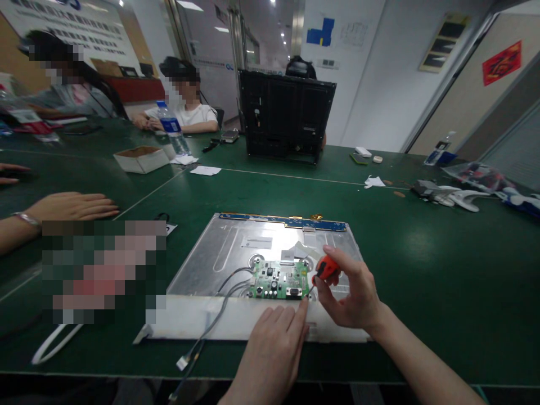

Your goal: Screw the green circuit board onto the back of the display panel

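Note:
A flat metal display panel (202, 275) lies on the green table, with a green circuit board (276, 281) mounted near its middle. My right hand (356, 292) grips a short screwdriver (327, 268) by its red and black handle. The thin shaft slants down to the board's lower right corner. Beside that corner, the index finger of my left hand (276, 343) is stretched out, its tip close to the screwdriver's tip. The other left fingers lie on the white strip along the panel's near edge. Whether a screw sits under the tip is too small to tell. Grey cables (223, 304) run from the board's left side.
At left, another person's hand (73, 208) rests on the table near a blurred-out item. Farther back stand a white box (141, 160), a water bottle (172, 129) and a black monitor back (287, 112). Assorted parts (447, 194) lie at right. Other people sit across the table.

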Available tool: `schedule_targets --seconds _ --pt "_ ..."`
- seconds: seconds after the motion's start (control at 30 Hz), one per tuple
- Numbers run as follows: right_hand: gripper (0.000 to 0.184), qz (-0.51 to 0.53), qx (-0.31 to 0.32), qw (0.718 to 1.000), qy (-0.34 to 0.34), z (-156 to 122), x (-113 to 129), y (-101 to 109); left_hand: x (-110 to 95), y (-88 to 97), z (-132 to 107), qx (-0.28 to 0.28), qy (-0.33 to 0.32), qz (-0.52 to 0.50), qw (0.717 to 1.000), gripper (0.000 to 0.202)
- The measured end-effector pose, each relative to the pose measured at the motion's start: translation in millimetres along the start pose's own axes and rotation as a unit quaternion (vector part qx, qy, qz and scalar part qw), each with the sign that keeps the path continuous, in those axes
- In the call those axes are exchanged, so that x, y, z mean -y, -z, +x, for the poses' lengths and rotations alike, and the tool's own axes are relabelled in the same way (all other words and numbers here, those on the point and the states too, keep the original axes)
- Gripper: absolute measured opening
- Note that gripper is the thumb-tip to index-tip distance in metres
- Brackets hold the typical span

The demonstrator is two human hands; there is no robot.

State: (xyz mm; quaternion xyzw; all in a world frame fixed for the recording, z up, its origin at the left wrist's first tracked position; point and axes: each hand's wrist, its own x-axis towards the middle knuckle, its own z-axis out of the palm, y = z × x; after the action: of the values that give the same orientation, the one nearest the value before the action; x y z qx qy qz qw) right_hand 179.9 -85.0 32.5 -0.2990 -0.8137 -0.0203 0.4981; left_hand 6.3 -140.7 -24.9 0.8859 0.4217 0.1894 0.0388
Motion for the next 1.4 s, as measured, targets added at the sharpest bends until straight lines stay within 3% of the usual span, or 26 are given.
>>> schedule_targets --seconds 0.57,0.83,1.17,1.4 --pt "0.055 -0.025 -0.001 0.999 -0.021 2.1 -0.2 -0.3 0.3 -0.3 -0.8 0.017 -0.001 -0.001 1.0 0.038" --pt "0.06 0.031 -0.001 0.999 -0.033 0.2 0.6 -2.1 0.3 0.3 0.3 0.019 -0.004 -0.004 1.0 0.039" --pt "0.061 -0.014 -0.005 1.0 -0.022 1.1 1.4 -1.8 0.4 -1.2 -0.6 0.017 0.003 -0.009 1.0 0.039" --pt "0.062 0.026 0.0 0.999 -0.019 -0.9 -0.4 -1.5 0.9 -0.8 -0.1 0.017 0.001 -0.005 1.0 0.04"
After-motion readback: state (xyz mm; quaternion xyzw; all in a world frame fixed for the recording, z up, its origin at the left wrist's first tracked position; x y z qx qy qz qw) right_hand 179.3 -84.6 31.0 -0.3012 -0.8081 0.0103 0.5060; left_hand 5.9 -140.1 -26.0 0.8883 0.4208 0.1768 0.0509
